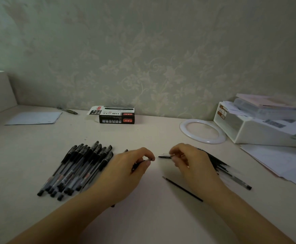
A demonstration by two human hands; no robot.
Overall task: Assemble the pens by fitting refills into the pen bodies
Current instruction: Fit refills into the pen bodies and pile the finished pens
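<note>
My left hand [131,167] pinches the tip end of a black pen body [138,164] that runs down under the palm. My right hand [189,160] pinches a small black piece [164,156], which looks like a pen cap, a short gap to the right of the left fingertips. A loose black refill [182,189] lies on the table below my right hand. Several capped black pens [78,169] lie in a row at the left. Behind my right hand is a blurred heap of more pens and refills [221,167].
A black pen box [116,115] with an open flap stands at the back by the wall. A white ring [202,131], a white container [260,128] with papers, loose sheets [281,163] at the right, a paper sheet [33,118] and a pen [67,110] at back left.
</note>
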